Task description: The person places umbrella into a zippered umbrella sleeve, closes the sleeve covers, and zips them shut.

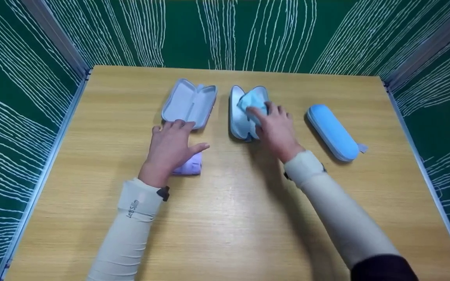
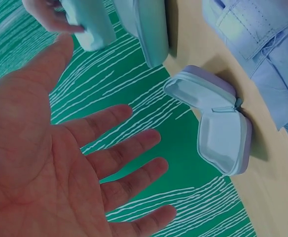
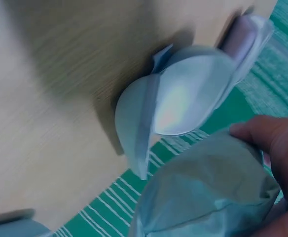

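Observation:
My right hand (image 1: pixel 277 130) grips a light-blue folded umbrella (image 1: pixel 251 99), thumb on one side of the fabric, above an open light-blue case (image 1: pixel 237 121). In the right wrist view, the umbrella (image 3: pixel 208 187) is apart from that case (image 3: pixel 191 98), whose two halves stand spread. My left hand (image 1: pixel 172 148) is palm down with fingers spread and holds nothing. Its fingertips overlap the near edge of an open lavender case (image 1: pixel 182 103) in the head view. A purple folded umbrella (image 1: pixel 190 166) lies partly hidden under this hand; its stitched fabric (image 2: pixel 262 44) shows in the left wrist view.
At the right of the wooden table (image 1: pixel 225 218) lies a closed blue case (image 1: pixel 332 132) with a small tag at its near end. Green panels (image 1: pixel 186 35) with white lines stand behind the table and along both sides.

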The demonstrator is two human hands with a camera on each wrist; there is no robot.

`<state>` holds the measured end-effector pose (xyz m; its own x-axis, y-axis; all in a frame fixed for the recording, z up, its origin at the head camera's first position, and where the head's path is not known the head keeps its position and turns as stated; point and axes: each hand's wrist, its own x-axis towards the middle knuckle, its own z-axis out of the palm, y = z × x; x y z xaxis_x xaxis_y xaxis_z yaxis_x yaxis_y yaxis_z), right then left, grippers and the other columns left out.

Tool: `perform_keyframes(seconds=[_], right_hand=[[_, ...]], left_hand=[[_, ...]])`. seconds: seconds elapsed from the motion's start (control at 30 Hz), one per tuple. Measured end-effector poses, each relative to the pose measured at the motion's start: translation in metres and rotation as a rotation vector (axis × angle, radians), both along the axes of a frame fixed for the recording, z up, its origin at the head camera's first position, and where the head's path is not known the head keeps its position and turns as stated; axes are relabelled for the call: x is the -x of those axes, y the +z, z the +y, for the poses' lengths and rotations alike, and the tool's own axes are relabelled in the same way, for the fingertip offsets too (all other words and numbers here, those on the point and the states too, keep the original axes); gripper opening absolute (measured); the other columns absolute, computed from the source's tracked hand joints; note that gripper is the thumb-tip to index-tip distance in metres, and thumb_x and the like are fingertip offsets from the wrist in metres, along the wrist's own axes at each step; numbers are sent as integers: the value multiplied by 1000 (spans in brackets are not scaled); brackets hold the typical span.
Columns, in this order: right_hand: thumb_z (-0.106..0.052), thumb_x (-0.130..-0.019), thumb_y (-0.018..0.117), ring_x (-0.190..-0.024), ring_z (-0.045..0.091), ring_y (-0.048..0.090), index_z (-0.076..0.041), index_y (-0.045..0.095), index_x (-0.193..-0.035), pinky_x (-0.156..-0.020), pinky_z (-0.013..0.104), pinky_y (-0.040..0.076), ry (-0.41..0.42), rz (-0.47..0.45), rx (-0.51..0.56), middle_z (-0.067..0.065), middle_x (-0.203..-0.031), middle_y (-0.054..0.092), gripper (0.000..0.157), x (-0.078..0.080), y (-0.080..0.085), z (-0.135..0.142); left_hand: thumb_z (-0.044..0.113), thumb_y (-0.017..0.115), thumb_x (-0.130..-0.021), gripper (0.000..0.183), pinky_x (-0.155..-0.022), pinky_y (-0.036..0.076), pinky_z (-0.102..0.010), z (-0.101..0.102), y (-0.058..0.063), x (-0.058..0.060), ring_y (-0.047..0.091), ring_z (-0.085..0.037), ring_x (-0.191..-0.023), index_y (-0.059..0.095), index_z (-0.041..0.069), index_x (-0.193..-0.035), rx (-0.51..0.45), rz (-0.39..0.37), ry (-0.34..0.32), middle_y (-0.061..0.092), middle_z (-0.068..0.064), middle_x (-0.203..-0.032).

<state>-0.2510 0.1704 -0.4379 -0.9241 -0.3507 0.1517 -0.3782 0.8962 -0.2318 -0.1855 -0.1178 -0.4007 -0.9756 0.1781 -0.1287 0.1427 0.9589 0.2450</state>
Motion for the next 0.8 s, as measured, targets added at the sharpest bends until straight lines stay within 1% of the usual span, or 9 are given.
perform_keyframes(seconds=[0.17,0.27,0.33,0.57,0.7,0.8], right_hand=[[-19,-102,66,-132,53,40,-37,49,-148,-105,71,37,-132,-33,-22,28,-154,38,52,27,-1,-12],[-22,-103,64,-132,53,41,-36,49,-146,-106,68,37,-195,-47,-17,29,-154,37,48,38,-3,-20],[-22,-104,63,-132,53,41,-35,49,-146,-107,68,36,-230,-64,8,29,-155,36,46,45,-4,-24],[-24,-105,62,-135,53,37,-32,50,-146,-109,67,34,-311,-137,79,29,-157,34,43,60,-10,-33],[-26,-106,61,-137,53,35,-32,50,-146,-110,68,33,-342,-164,97,28,-157,34,42,66,-14,-34],[-28,-106,61,-136,53,36,-32,51,-146,-109,68,34,-370,-171,94,27,-156,35,42,70,-17,-33]], left_hand=[[73,58,-92,85,-109,30,-66,0,2,0,43,-40,-137,49,15,-154,5,13,-7,49,-18,-150],[72,59,-92,84,-107,32,-65,0,2,1,44,-39,-135,50,15,-152,10,22,-8,51,-17,-149],[73,59,-92,84,-107,32,-64,-1,1,1,44,-39,-135,51,15,-152,9,19,-5,50,-17,-151],[74,57,-92,85,-110,29,-65,-1,-2,2,42,-39,-137,51,14,-151,7,15,-5,48,-17,-152],[74,55,-92,85,-109,30,-66,0,-4,2,43,-39,-135,52,13,-150,14,22,-11,49,-18,-150],[75,56,-92,85,-109,31,-65,1,-4,2,44,-39,-134,52,13,-150,16,23,-11,50,-18,-149]])
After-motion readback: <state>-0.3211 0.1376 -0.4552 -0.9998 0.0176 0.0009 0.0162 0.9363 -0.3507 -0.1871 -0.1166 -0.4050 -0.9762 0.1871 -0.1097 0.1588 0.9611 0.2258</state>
